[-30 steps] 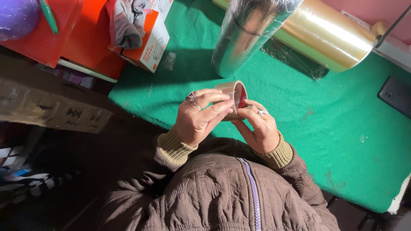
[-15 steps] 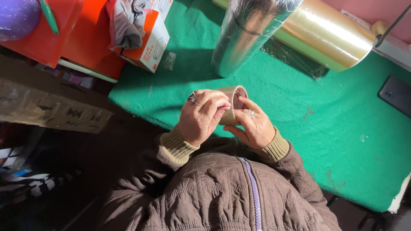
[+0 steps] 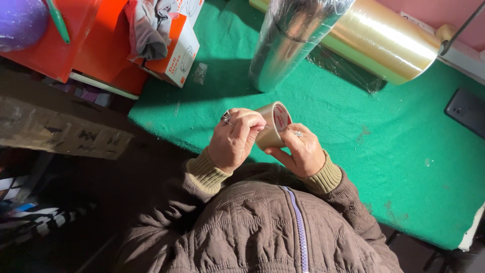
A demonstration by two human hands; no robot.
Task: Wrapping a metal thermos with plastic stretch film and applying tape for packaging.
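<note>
I hold a roll of tan packing tape with a red and white core label between both hands, just above the near edge of the green felt table. My left hand, wearing a ring, curls over the roll's outer band, fingertips on the tape. From below and to the right, my right hand, also ringed, cups the roll. My brown quilted jacket fills the bottom of the view.
A silver foil roll and a clear yellowish film roll lie at the table's back. An orange and white box with grey cloth on it sits at the left. A dark phone lies at the right edge. Cardboard is below left.
The tape roll has tilted so its labelled side faces up and to the right. My right hand slid lower under it, and my left fingers closed more tightly over the band.
</note>
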